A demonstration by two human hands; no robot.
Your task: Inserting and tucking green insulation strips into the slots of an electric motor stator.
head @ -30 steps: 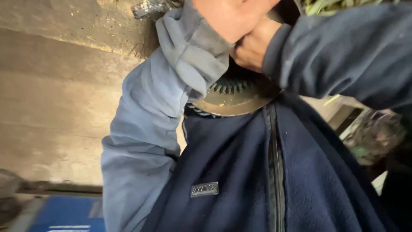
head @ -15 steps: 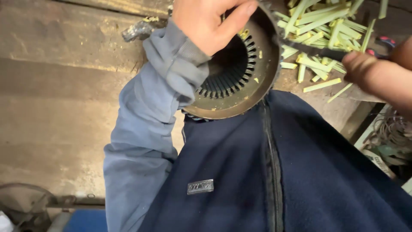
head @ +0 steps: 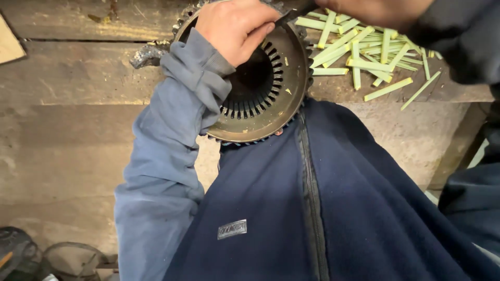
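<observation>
A round, brass-coloured slotted metal ring, a motor stator core (head: 260,117), rests on the edge of a worn wooden bench (head: 78,78) against my dark blue fleece jacket. My left hand (head: 234,28) lies over the ring's upper left part with its fingers curled at the inner slots. My right hand (head: 380,9) is at the top edge, mostly cut off, closed on a thin dark tool (head: 291,14) whose tip points toward the ring's upper rim.
Several pale green strips (head: 359,49) lie scattered on the bench right of the ring. A dark lump of metal (head: 148,54) sits left of it. Dark round objects (head: 67,257) stand on the floor at the bottom left.
The view has tilted down, showing the whole ring and more of the bench. My right hand has come from the right side up to the ring's top with the tool.
</observation>
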